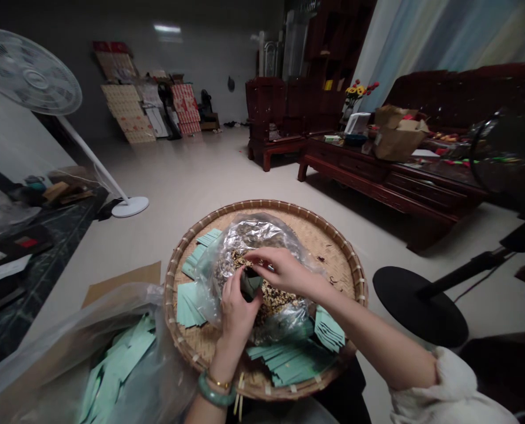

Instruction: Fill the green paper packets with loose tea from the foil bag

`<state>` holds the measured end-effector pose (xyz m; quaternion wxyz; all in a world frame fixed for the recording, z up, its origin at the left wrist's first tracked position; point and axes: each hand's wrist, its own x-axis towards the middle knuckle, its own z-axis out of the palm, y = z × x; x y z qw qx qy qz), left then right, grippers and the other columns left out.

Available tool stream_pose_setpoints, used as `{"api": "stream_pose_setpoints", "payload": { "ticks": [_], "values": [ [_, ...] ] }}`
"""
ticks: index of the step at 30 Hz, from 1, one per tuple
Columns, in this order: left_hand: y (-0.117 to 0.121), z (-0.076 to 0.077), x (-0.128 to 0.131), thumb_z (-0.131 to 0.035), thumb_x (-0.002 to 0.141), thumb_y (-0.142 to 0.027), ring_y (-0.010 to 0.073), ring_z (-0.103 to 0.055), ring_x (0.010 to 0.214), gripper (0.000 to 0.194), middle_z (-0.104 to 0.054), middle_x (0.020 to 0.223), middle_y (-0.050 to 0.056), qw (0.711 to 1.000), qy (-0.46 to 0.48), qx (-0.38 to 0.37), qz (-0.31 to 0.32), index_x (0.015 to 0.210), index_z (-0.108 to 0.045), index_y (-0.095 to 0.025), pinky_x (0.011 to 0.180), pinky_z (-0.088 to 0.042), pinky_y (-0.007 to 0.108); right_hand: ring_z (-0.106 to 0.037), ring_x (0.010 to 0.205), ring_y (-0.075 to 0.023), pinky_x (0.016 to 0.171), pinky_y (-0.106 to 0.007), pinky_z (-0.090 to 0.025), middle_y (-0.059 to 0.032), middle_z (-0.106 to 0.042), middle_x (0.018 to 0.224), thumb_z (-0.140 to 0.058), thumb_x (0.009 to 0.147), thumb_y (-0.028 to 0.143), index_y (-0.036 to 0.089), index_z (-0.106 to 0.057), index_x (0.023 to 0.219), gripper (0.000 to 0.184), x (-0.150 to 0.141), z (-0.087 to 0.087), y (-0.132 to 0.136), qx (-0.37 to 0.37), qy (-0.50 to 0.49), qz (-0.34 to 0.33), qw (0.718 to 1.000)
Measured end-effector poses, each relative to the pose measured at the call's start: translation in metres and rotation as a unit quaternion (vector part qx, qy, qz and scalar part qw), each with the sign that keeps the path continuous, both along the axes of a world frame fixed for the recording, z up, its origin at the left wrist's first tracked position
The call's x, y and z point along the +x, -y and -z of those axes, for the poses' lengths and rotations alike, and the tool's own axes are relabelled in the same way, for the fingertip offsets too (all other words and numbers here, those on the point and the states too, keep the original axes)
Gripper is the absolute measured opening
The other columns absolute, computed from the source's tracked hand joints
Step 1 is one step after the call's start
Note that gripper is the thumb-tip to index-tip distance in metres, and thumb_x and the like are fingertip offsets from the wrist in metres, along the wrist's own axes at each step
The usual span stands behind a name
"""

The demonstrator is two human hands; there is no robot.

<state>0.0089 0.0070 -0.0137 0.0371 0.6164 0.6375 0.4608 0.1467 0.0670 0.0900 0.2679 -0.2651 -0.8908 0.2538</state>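
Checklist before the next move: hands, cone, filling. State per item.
1. Left hand grips the dark green folded cone: ok.
2. Right hand is over the cone's top: ok.
3. Grain mix lies within reach in the foil-lined bag: ok.
4. Pale green strips are stacked on the bamboo tray: ok.
5. Cone's contents: cannot tell, hands hide the opening.
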Motion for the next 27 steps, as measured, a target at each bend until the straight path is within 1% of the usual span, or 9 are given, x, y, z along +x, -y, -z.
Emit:
{"api": "stream_pose_setpoints", "payload": {
  "ticks": [4,8,11,13,16,19,21,23,27],
  "values": [
    [0.001,0.001,-0.001,-0.063,0.069,-0.022,0.0294,-0.059,0.097,0.047,-0.061,0.104,0.014,1.0,0.015,-0.023,0.0,0.114,-0.051,-0.014,0.081,-0.049,0.043,-0.05,0.107,-0.0209,0.087,-0.035,-0.045,-0.0098,-0.056,0.118,-0.067,0.076,0.022,0.02,-0.056,0.117,0.043,0.0,0.006,0.0,0.067,0.062,-0.063,0.994],
    [0.001,-0.002,0.002,-0.062,0.069,-0.018,0.028,-0.058,0.099,0.05,-0.06,0.108,0.013,1.0,0.02,-0.019,-0.005,0.117,-0.05,-0.016,0.083,-0.048,0.042,-0.056,0.092,-0.0178,0.079,-0.031,-0.047,-0.0078,-0.064,0.096,-0.06,0.08,0.014,0.017,-0.066,0.095,0.016,-0.008,0.02,-0.002,0.086,0.059,-0.041,0.994],
    [0.001,-0.003,0.002,-0.063,0.07,-0.02,0.0276,-0.059,0.099,0.05,-0.061,0.108,0.013,1.0,0.019,-0.016,-0.002,0.118,-0.05,-0.016,0.084,-0.049,0.041,-0.058,0.081,-0.016,0.073,-0.028,-0.047,-0.0059,-0.067,0.083,-0.058,0.08,0.011,0.016,-0.068,0.084,0.012,-0.011,0.02,-0.002,0.056,0.021,-0.02,0.998],
    [0.001,-0.004,0.0,-0.063,0.071,-0.022,0.0273,-0.059,0.099,0.05,-0.061,0.108,0.013,1.0,0.022,-0.015,-0.001,0.119,-0.05,-0.015,0.083,-0.049,0.041,-0.06,0.076,-0.0142,0.07,-0.027,-0.048,-0.0041,-0.067,0.08,-0.059,0.08,0.012,0.016,-0.069,0.083,0.012,-0.009,0.014,-0.003,0.005,-0.026,-0.002,1.0],
    [0.004,-0.007,-0.002,-0.062,0.073,-0.023,0.0265,-0.059,0.1,0.052,-0.06,0.109,0.013,1.0,0.027,-0.012,0.003,0.122,-0.047,-0.016,0.084,-0.049,0.04,-0.061,0.075,-0.0127,0.068,-0.027,-0.05,-0.0031,-0.068,0.082,-0.058,0.08,0.016,0.018,-0.069,0.084,0.012,-0.002,0.007,-0.008,-0.071,-0.124,0.068,0.987],
    [0.009,-0.01,-0.003,-0.062,0.073,-0.02,0.0254,-0.058,0.101,0.052,-0.059,0.109,0.012,1.0,0.027,0.013,0.001,0.123,-0.047,-0.016,0.085,-0.049,0.04,-0.062,0.082,-0.0147,0.071,-0.029,-0.051,-0.0054,-0.068,0.091,-0.058,0.081,0.018,0.018,-0.069,0.087,0.012,0.005,0.004,-0.014,-0.078,-0.154,0.12,0.978],
    [0.012,-0.012,-0.004,-0.062,0.073,-0.02,0.0244,-0.058,0.1,0.051,-0.059,0.108,0.012,0.999,0.023,0.044,-0.001,0.122,-0.048,-0.017,0.086,-0.049,0.039,-0.06,0.09,-0.0164,0.073,-0.031,-0.051,-0.0069,-0.066,0.1,-0.059,0.082,0.021,0.019,-0.068,0.089,0.012,0.007,0.003,-0.013,-0.06,-0.128,0.099,0.985],
    [0.015,-0.012,-0.006,-0.063,0.075,-0.022,0.0236,-0.058,0.1,0.049,-0.059,0.106,0.011,0.997,0.015,0.081,0.002,0.121,-0.048,-0.016,0.087,-0.049,0.039,-0.058,0.096,-0.0174,0.077,-0.033,-0.05,-0.0072,-0.063,0.106,-0.062,0.081,0.028,0.02,-0.067,0.095,0.016,0.007,0.003,-0.006,-0.036,-0.103,0.047,0.993],
    [0.018,-0.01,-0.01,-0.061,0.078,-0.033,0.0246,-0.057,0.101,0.053,-0.057,0.109,0.014,0.991,0.001,0.131,0.035,0.126,-0.044,-0.016,0.087,-0.049,0.04,-0.055,0.097,-0.0193,0.082,-0.036,-0.049,-0.0084,-0.059,0.105,-0.071,0.071,0.04,0.019,-0.058,0.112,0.047,0.004,0.009,0.015,0.031,-0.062,-0.044,0.997]
  ]
}}
